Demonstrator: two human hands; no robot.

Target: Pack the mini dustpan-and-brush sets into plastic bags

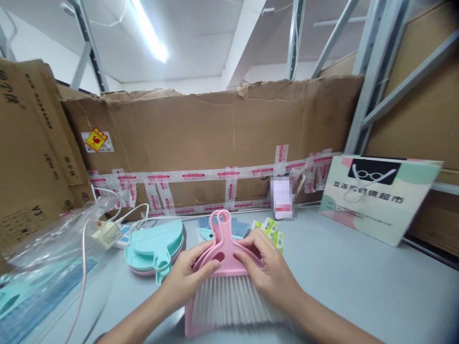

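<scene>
A pink hand brush [233, 263] with pale bristles lies against a pink dustpan [190, 317], their looped handles lined up at the top. My left hand [191, 270] grips the left side of the pair, thumb on the brush's front. On the right edge, my right hand [268, 263] holds them too, with its thumb in front and fingers behind. Just behind is a blue-bristled brush [205, 229], partly covered by the pink pair. Green-and-white labels [271, 230] sit beyond my right hand. To the left rests a stack of turquoise dustpans [156, 239] with pink ones underneath.
A large taped cardboard box [201, 134] walls off the back. A paper bag [376, 200] stands at right, and a phone [283, 197] leans on the box. At left are a white power adapter [106, 234], cables and plastic-wrapped turquoise brushes [46, 291].
</scene>
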